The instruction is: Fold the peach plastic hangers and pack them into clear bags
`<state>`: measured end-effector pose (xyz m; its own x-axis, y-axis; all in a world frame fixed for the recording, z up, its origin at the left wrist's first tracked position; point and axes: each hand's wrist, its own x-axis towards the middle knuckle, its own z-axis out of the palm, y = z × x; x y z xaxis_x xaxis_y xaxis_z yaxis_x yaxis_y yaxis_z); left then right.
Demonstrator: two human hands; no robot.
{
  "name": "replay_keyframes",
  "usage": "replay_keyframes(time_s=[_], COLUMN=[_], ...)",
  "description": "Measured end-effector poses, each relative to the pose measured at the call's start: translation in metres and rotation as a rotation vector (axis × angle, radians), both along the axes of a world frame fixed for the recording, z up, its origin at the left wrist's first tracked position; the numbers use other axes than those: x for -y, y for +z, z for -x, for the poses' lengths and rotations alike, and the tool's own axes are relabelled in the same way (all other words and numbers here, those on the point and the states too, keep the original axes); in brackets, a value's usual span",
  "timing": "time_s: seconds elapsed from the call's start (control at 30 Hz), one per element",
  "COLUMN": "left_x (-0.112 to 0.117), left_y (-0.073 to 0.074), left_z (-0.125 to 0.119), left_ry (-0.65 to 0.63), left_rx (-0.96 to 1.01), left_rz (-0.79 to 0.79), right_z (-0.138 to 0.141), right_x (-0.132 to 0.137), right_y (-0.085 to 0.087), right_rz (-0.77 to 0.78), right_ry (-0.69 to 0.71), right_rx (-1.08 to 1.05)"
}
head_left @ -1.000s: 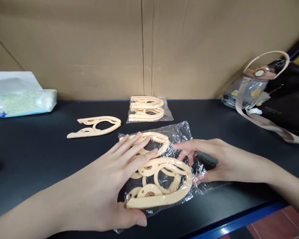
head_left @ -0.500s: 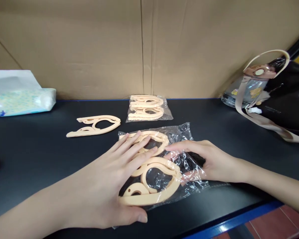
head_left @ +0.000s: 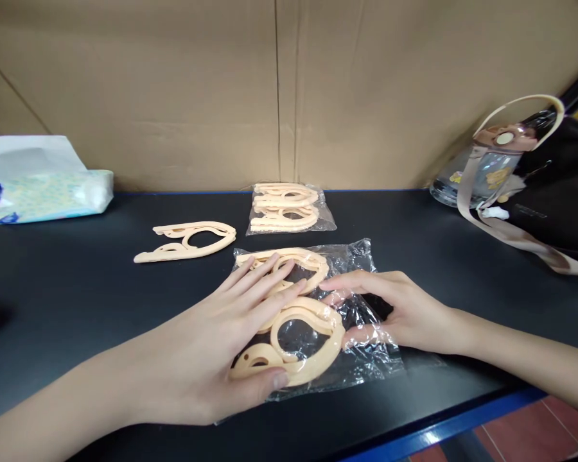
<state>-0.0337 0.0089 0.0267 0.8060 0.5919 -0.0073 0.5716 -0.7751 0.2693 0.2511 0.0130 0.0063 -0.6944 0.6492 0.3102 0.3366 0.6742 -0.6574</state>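
- Black worktop, with cardboard behind.
- Left hand, flat and spread, presses hangers inside the bag beneath it.
- Right hand pinches the bag's mouth.
- Beyond the hands: one packed bag, one loose hanger unbagged.

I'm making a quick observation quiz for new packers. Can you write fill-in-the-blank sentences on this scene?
The left hand presses hangers inside a clear plastic ____.
One loose hanger lies on the ____ table.
A packed set of hangers lies near the ____ wall.
The strapped bottle sits at the table's ____ end.
Missing: bag; black; cardboard; right.
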Motion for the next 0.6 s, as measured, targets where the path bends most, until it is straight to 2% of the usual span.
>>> replay_keyframes(time_s=[0.2,0.37,0.43,0.5,0.57,0.6], left_x=[0.004,-0.005,-0.016,-0.027,-0.038,-0.043], left_y=[-0.005,0.000,0.006,0.013,0.017,0.019], left_z=[0.000,0.008,0.016,0.028,0.042,0.050], left_ry=[0.046,0.229,0.259,0.290,0.364,0.393], left_rx=[0.073,0.301,0.267,0.154,0.015,-0.060], left_rz=[0.016,-0.033,-0.154,-0.316,-0.372,-0.340], right_z=[0.000,-0.007,-0.012,-0.018,-0.023,-0.025], right_x=[0.000,-0.001,-0.002,-0.003,-0.006,-0.007], right_y=[-0.003,0.002,0.006,0.011,0.015,0.017], right_rz=[-0.129,-0.169,-0.155,-0.158,-0.177,-0.189], right_ry=[0.013,0.029,0.009,-0.041,-0.107,-0.150], right_rx=[0.011,0.107,0.137,0.126,0.088,0.071])
